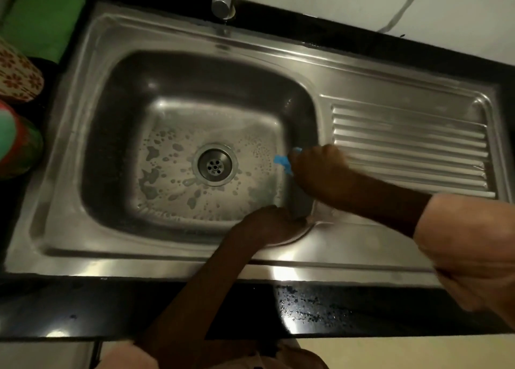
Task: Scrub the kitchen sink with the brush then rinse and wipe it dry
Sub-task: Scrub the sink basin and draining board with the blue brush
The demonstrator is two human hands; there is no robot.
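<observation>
The right hand (pixel 317 165) has its fingers curled round the blue brush (pixel 282 164), whose tip juts leftward from them against the sink (pixel 178 70) basin's right wall, while the left hand (pixel 274 225) rests just below at the rim, grip hidden.

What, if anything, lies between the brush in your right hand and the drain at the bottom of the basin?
Nothing visible does. The right hand grips the blue brush at the basin's right wall, and only soapy, wet steel lies between it and the drain.
</observation>
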